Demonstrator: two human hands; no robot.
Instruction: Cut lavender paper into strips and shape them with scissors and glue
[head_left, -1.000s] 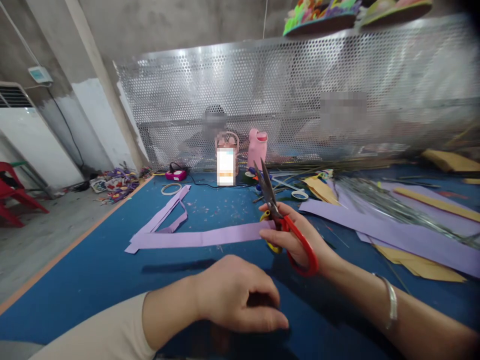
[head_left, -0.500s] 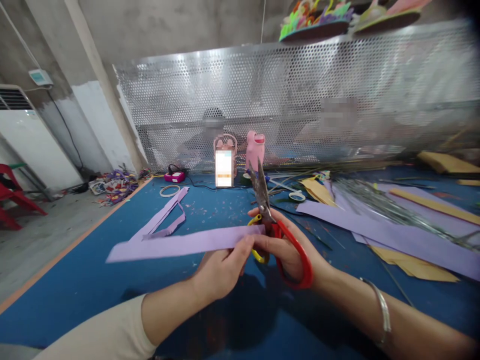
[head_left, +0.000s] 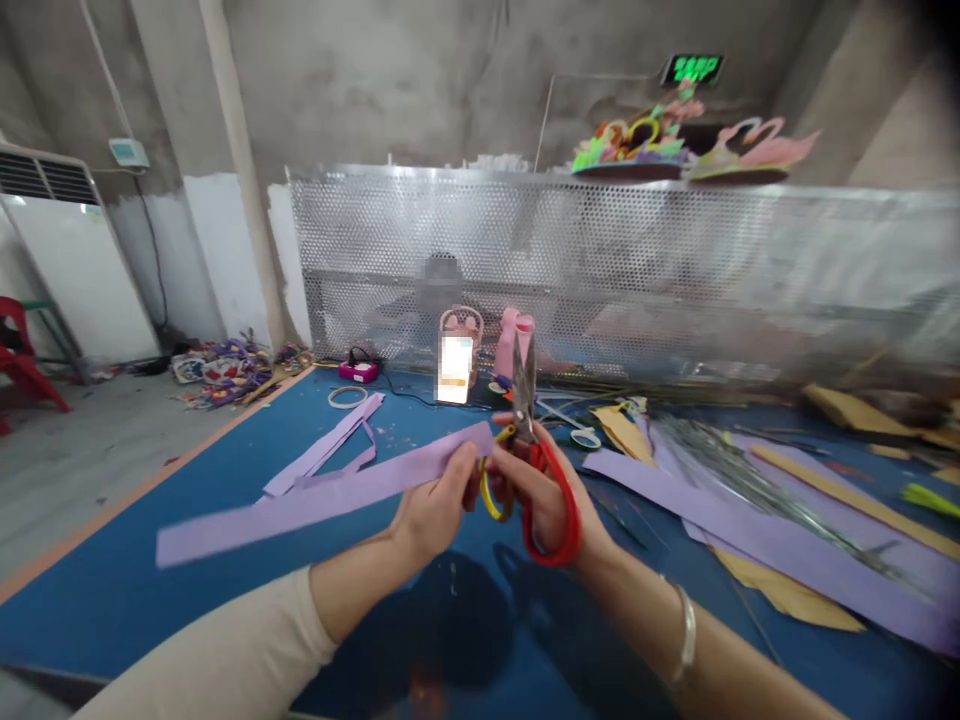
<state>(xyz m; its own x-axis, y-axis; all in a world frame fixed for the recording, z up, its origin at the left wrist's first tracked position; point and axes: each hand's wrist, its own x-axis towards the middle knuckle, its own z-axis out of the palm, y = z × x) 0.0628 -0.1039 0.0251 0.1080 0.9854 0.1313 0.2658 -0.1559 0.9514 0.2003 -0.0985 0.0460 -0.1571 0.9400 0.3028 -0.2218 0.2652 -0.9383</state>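
Between the thumb and fingers of my left hand (head_left: 435, 500) is one end of a long purple paper strip (head_left: 330, 497); its other end reaches out to the left above the table. My right hand (head_left: 551, 500) grips scissors (head_left: 556, 500) with one red and one yellow handle, blades pointing up and almost closed. Both hands are close together, and my right fingertips are near the strip's held end. More purple strips (head_left: 322, 445), narrow and partly folded, lie on the table behind the held strip.
Wide purple paper (head_left: 720, 500), tan paper pieces (head_left: 787, 590) and a bundle of green wires (head_left: 757, 480) cover the right of the blue table (head_left: 247, 600). A lit phone (head_left: 456, 368) stands before a perforated metal panel (head_left: 375, 225). A tape roll (head_left: 347, 398) lies at the back left.
The strip's held end has come away from my right fingers, and its far end has swung left and down. The scissor blades are closer together. The camera view has tilted up.
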